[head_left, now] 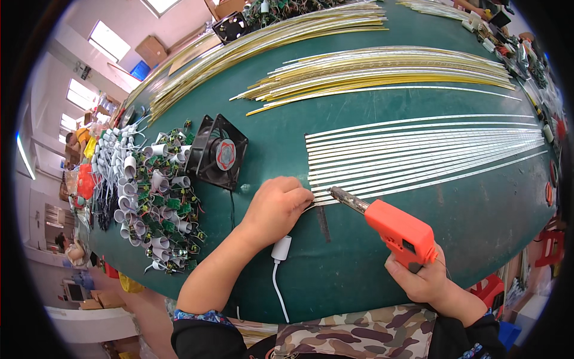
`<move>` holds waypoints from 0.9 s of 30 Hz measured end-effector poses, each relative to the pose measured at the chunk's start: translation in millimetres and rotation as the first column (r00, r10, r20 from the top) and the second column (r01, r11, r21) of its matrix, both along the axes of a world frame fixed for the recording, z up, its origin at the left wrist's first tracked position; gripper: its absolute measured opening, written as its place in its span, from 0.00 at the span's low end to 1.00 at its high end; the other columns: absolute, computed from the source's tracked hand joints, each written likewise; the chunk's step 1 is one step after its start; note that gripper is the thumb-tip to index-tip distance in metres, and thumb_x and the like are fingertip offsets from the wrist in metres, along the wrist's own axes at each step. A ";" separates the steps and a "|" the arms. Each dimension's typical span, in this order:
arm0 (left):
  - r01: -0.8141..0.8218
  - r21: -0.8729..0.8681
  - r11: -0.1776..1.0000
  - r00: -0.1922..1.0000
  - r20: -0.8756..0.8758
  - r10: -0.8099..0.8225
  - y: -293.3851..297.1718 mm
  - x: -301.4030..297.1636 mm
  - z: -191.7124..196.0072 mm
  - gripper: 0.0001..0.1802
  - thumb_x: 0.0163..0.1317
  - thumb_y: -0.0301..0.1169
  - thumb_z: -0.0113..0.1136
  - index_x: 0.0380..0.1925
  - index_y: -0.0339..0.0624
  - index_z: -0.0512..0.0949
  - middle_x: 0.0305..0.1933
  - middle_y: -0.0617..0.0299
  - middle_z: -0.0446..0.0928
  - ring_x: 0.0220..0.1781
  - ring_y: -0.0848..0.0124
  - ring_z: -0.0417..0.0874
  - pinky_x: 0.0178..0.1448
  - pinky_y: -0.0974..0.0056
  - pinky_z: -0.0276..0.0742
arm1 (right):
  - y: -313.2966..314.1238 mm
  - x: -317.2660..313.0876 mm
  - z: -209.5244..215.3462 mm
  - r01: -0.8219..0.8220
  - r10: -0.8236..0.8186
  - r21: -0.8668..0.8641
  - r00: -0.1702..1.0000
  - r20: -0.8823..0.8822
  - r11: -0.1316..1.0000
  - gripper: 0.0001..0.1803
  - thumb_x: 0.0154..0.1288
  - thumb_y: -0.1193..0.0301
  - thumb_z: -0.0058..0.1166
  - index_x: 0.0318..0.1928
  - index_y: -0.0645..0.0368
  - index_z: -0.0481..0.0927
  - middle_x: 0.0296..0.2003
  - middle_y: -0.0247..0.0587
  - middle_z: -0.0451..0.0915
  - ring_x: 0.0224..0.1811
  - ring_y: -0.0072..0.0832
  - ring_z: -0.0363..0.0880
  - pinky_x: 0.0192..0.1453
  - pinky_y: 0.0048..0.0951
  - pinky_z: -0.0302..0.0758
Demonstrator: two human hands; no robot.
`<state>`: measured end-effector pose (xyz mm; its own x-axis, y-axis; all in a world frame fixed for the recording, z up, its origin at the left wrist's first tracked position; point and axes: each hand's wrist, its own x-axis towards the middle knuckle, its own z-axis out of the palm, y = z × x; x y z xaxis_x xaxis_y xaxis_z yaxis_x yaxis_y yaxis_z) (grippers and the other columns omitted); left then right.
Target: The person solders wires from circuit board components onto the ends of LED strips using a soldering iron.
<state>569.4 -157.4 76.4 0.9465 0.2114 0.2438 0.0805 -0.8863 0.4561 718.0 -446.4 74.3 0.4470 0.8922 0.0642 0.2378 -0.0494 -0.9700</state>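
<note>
My right hand (426, 280) grips a red soldering gun (399, 230) by its handle. The gun's metal tip points left, close to the left ends of a row of thin white light strips (388, 149) laid side by side. At the nearest strips' ends, my left hand (272, 206) is closed in a pinch; what lies between its fingertips is too small to make out. Just below that hand is a white cylindrical cap (281, 248), with a white cable (278, 293) running from it toward me. Whether the tip touches a strip, I cannot tell.
A black fan (218, 152) stands left of my left hand. Beyond it lies a heap of white caps and green circuit boards (161, 203). Bundles of yellowish strips (382, 72) stretch across the far side of the green table (263, 311). Tools and parts crowd the right edge.
</note>
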 end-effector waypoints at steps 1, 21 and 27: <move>-0.001 -0.001 1.000 1.000 -0.001 0.001 1.1 -0.9 -3.2 0.07 0.53 0.22 0.68 0.32 0.40 0.83 0.32 0.57 0.79 0.37 0.56 0.81 0.44 0.54 0.75 | 1.1 0.3 -0.3 -0.008 0.008 0.012 1.000 -0.003 1.000 0.23 0.61 0.75 0.64 0.56 0.64 0.74 0.33 0.37 0.82 0.32 0.25 0.80 0.40 0.29 0.77; 0.073 0.086 0.994 0.997 0.009 -0.074 0.0 1.1 -8.6 0.07 0.48 0.21 0.65 0.30 0.39 0.81 0.29 0.59 0.76 0.35 0.57 0.79 0.42 0.54 0.74 | 15.6 -2.4 -5.0 -0.058 0.056 0.019 0.994 0.091 0.998 0.24 0.61 0.74 0.65 0.57 0.64 0.74 0.31 0.36 0.79 0.30 0.30 0.79 0.38 0.31 0.76; 0.087 0.142 0.986 0.996 -0.006 -0.087 -1.3 1.6 -8.1 0.08 0.47 0.21 0.65 0.30 0.39 0.80 0.31 0.57 0.75 0.36 0.55 0.79 0.44 0.53 0.75 | 15.0 -2.4 -4.4 -0.068 0.068 0.003 0.991 0.115 0.998 0.24 0.60 0.74 0.66 0.57 0.64 0.74 0.31 0.36 0.79 0.30 0.30 0.79 0.38 0.31 0.76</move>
